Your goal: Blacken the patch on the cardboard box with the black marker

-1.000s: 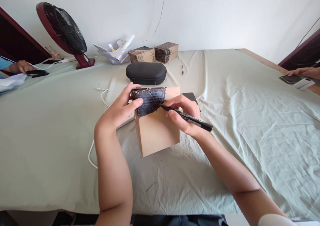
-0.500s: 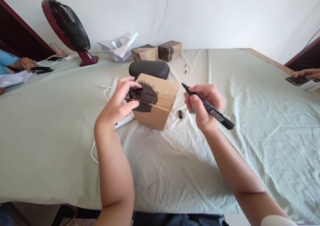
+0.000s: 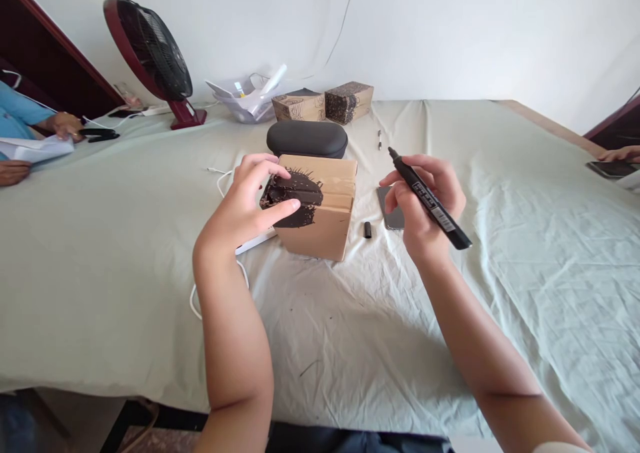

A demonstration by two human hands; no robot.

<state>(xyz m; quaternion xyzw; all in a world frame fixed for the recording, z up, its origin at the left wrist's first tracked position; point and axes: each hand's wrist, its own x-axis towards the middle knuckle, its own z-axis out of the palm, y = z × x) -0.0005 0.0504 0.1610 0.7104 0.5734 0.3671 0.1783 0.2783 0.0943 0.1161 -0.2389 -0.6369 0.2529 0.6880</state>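
A cardboard box point(image 3: 330, 229) stands on the cloth in front of me, with a black inked patch and short spiky strokes on its face. My left hand point(image 3: 255, 196) grips its left side, thumb and fingers bent over the inked patch. To the right, my right hand point(image 3: 433, 196) holds a black marker point(image 3: 425, 199), its uncapped tip pointing up and left, apart from the box. Between box and right hand lies the black marker cap point(image 3: 367, 230). A dark flat phone-like object point(image 3: 393, 214) is partly hidden behind my right fingers.
Behind the box sits a black hard case point(image 3: 307, 138). Farther back are two drawn-on boxes point(image 3: 349, 101), a pen point(image 3: 379, 139), a clear plastic basket point(image 3: 245, 109) and a red fan point(image 3: 150, 53). A white cable point(image 3: 195, 303) lies at left. Other people's hands point(image 3: 67, 126) show at both sides.
The box has turned a little under my left hand and now faces me more squarely. My right hand with the marker has moved slightly right, exposing more of the dark flat object.
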